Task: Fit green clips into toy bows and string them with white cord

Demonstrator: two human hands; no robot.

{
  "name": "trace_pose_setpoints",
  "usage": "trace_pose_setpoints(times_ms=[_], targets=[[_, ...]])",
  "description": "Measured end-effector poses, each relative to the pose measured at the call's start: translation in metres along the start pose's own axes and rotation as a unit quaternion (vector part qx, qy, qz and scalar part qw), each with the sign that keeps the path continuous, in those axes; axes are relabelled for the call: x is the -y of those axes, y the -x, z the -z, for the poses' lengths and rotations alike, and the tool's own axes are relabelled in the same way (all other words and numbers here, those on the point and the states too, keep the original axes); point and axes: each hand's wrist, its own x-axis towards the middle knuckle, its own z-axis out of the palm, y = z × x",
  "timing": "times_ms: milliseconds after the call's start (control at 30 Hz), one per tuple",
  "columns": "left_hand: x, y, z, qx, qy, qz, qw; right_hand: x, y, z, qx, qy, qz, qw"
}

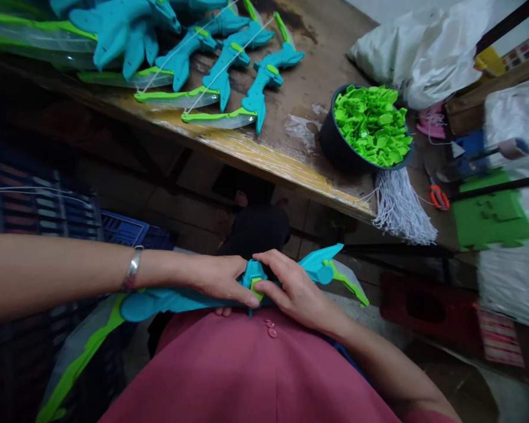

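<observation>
A turquoise toy bow (176, 298) with lime-green and clear limbs lies crosswise against my body. My left hand (220, 277) is wrapped round its middle, the thumb against a small lime-green piece (257, 288) at the bow's centre. From the other side my right hand (293, 288) grips the same middle part, its thumb also at the green piece and its fingers over the top. The fingers partly hide how that piece sits in the bow.
Several similar bows (227, 64), some strung, lie on the wooden table (291, 167). At its right stands a dark bucket (330, 144) of green plastic parts (370, 123). White strings (401, 205) hang over the edge near orange-handled scissors (439, 197). A blue crate (127, 228) is at left.
</observation>
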Motion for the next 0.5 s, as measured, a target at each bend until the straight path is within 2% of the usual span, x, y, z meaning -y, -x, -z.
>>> trace_pose_setpoints(times_ms=[133,300,500], targets=[[-0.008,0.001,-0.003,-0.026,-0.049,0.05,0.997,-0.003,0.0,0.0,0.052,0.039,-0.032,0.997],[-0.015,0.001,-0.008,-0.083,-0.167,0.05,0.981,-0.008,-0.007,0.009,0.106,-0.04,-0.017,0.993],[-0.012,-0.005,-0.016,-0.055,-0.177,0.059,0.981,-0.004,-0.004,0.01,0.101,-0.03,-0.056,0.993]])
